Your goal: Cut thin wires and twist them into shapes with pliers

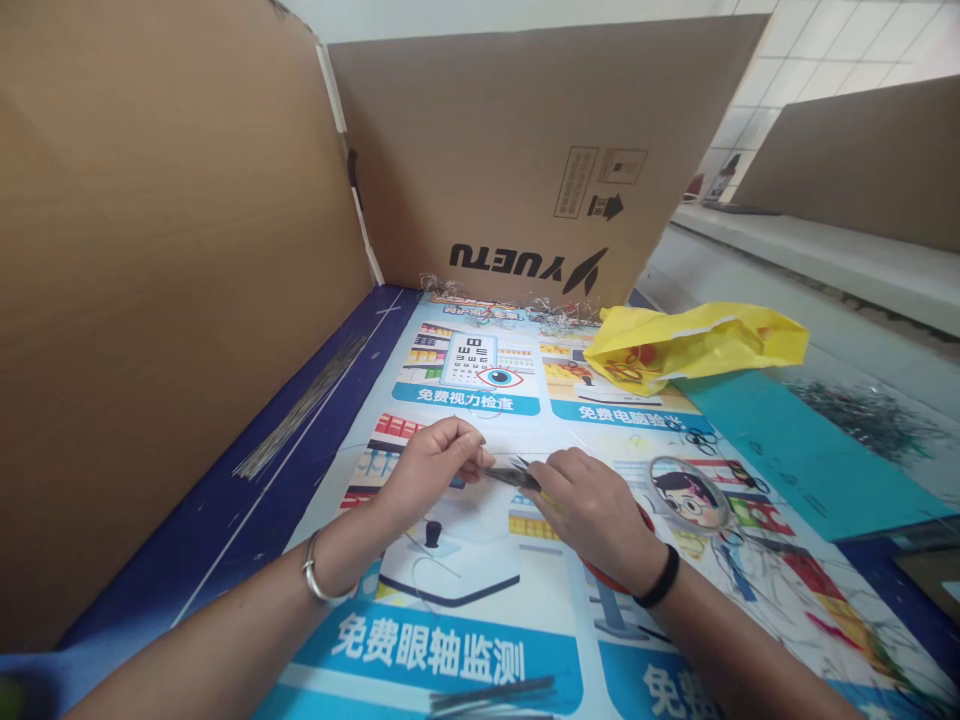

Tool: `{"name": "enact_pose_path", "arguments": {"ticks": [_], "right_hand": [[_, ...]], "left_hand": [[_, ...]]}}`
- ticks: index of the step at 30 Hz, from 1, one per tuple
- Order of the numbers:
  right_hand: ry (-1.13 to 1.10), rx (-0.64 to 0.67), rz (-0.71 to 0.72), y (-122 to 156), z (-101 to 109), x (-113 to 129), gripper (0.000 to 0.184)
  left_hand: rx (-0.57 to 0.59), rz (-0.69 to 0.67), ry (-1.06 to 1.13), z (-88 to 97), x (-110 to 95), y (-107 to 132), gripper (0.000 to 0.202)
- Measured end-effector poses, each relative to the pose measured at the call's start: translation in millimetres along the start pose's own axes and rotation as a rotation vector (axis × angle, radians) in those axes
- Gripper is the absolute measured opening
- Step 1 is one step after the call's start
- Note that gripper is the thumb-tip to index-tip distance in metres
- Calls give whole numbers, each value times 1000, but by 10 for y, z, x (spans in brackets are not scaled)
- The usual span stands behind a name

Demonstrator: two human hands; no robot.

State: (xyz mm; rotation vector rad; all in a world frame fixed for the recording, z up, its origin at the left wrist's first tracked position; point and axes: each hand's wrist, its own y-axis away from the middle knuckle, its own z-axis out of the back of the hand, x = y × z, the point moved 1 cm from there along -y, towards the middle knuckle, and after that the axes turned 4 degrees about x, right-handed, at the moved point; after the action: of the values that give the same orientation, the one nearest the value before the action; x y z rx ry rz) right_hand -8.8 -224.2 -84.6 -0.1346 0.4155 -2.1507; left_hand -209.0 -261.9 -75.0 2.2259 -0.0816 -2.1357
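Observation:
Near the middle of the printed sheet, my right hand [596,515] is wrapped round a pair of pliers [514,476] with dark pointed jaws and red and yellow handles. The jaws are slightly apart and point left. Just at their tips, my left hand [435,465] is closed in a pinch, thumb against fingers. A thin wire seems to come from that pinch, though most of it is too fine to make out. Below the hands a short curved piece of wire [439,568] lies on the sheet.
Cardboard walls [525,150] stand behind and at the left. A wire bundle [300,405] lies left; dark rods [495,695] lie in front. To the right are a yellow bag [720,340], a tape roll [688,495], a teal sheet [810,460] and a wire heap [870,415].

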Motion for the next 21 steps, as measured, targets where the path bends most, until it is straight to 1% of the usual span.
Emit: {"name": "enact_pose_path", "arguments": {"ticks": [5, 7, 11, 14, 17, 21], "right_hand": [[52, -172, -88, -14, -18, 23, 17], [101, -212, -76, -8, -9, 42, 18], [232, -190, 63, 25, 10, 97, 17], [289, -161, 142, 45, 29, 124, 22], [307, -167, 178, 47, 44, 131, 24], [313, -177, 194, 32, 46, 134, 24]], "left_hand": [[-50, 101, 234, -3, 51, -23, 22], [-59, 132, 324, -22, 68, -19, 21], [-83, 157, 447, -80, 72, 18, 20], [-65, 153, 494, -124, 64, 44, 18], [-43, 145, 519, -159, 53, 58, 14], [-63, 157, 500, -183, 39, 73, 13]]}}
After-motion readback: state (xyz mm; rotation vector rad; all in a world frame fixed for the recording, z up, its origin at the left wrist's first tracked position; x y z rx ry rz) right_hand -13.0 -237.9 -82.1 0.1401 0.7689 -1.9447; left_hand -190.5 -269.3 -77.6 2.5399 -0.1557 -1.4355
